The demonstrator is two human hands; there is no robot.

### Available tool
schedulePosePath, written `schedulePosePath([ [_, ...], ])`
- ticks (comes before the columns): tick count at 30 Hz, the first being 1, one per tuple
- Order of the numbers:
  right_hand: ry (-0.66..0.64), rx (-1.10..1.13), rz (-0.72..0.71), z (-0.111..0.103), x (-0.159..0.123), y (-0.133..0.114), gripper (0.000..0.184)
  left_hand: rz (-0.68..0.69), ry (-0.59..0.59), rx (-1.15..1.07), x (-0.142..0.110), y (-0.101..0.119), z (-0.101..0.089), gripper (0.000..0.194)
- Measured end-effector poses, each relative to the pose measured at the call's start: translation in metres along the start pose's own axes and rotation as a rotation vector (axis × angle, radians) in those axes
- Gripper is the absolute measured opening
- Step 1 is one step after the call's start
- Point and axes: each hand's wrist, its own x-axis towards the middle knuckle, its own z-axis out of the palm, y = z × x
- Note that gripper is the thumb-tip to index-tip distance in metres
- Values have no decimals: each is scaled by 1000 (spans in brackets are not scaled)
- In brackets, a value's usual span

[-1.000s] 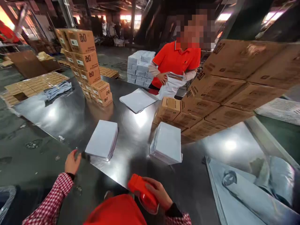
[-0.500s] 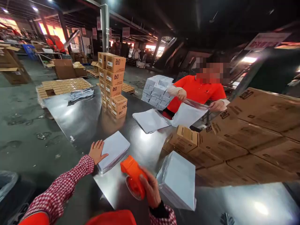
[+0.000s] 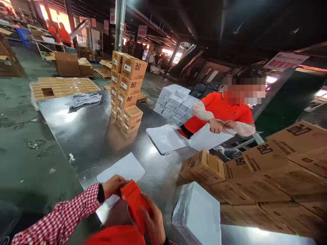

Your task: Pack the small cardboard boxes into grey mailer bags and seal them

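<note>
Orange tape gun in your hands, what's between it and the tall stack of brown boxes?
In the head view, a flat white wrapped packet lies just beyond the orange tape dispenser; past it, only bare shiny metal table reaches the tall stack of brown cardboard boxes.

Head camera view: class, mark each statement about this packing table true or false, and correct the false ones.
1. The right hand grips an orange tape dispenser. True.
2. The left hand lies flat on the floor. False: it is at the dispenser, above a white packet.
3. The co-worker across the table wears a green shirt. False: the shirt is orange.
4. Brown cartons stand stacked on the metal table. True.
5. The wrapped packet beside the right hand is black. False: it is white.
</note>
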Motion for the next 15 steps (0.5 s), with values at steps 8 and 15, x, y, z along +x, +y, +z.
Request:
schedulePosePath([
  [8,38,-91,173,5,56,0,46,101,386,419,63,44,-113,46],
  [15,-74,-232,256,35,82,13,49,-44,444,814,104,6,-119,42],
])
